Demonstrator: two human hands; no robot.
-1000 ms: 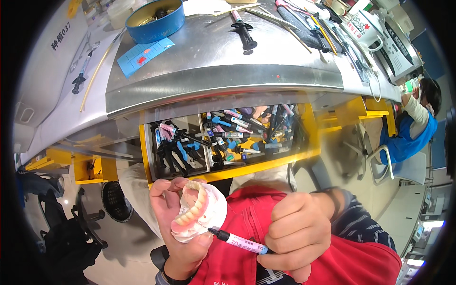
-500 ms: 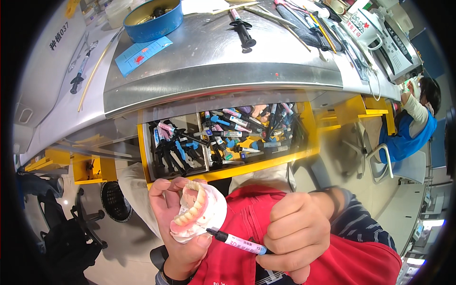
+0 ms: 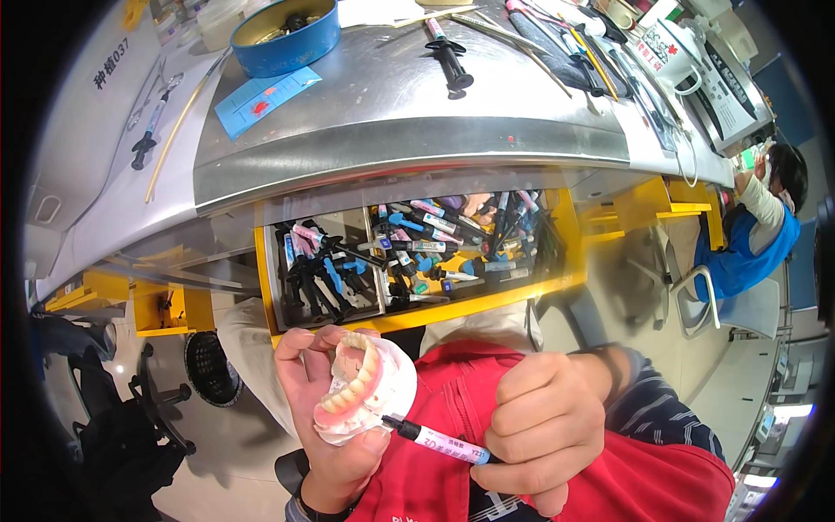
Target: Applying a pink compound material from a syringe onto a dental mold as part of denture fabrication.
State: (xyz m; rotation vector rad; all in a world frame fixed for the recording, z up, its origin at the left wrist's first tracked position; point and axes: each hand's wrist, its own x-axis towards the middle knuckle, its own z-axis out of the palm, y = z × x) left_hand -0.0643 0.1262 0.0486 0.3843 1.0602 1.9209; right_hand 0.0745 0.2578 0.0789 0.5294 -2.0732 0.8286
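My left hand (image 3: 335, 461) is wrapped round a white plaster dental model (image 3: 396, 383), which carries a row of cream teeth set in pink gum (image 3: 355, 390). Closed round the rear end of a slim syringe (image 3: 444, 444) is my right hand (image 3: 544, 426). The syringe has a black front end, a white and pink label and a blue band near my fingers. Its thin tip lies at the model's lower right edge, close to my left thumb; whether it touches, I cannot tell. My right fingers hide the plunger end.
Beyond my hands, an open yellow drawer (image 3: 435, 315) holds many jumbled syringes. The metal-topped bench (image 3: 391, 104) carries a blue round tin (image 3: 287, 43), a blue card (image 3: 265, 100), a black syringe (image 3: 450, 65), brushes and a white mug (image 3: 668, 54). A person in blue (image 3: 752, 248) sits at right.
The whole view has shifted very slightly. Both hands keep their holds, and the syringe tip stays by the model's lower edge.
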